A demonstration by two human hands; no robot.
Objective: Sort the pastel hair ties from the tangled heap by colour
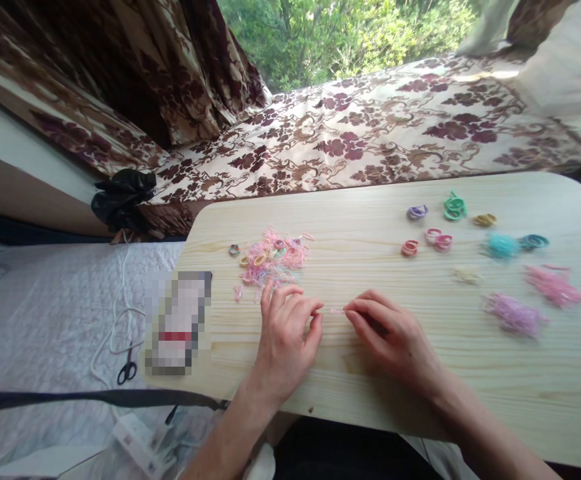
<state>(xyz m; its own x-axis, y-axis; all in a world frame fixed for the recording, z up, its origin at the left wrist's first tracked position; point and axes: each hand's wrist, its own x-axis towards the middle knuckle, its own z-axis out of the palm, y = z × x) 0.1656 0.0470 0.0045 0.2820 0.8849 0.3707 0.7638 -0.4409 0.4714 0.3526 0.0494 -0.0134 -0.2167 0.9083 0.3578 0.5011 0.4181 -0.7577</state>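
Observation:
Over the wooden table (350,400), my right hand (395,333) pinches one end of a thin pink band (337,311) between thumb and fingertips. The band points toward my left hand (290,333), whose thumb and index finger are brought close together; whether they grip anything is too small to tell. Just beyond my left hand lies a loose pile of mostly pink bands (273,257), with a few coloured ties among it. A small dark multicoloured ring (234,250) sits at the pile's left.
Sorted on the right are purple (417,212), green (454,207) and red (410,248) ties, a turquoise bundle (502,246), a pink bundle (556,287) and a lilac bundle (515,315). A blurred-out flat object (180,323) lies at left; black scissors (127,372) rest beyond the edge.

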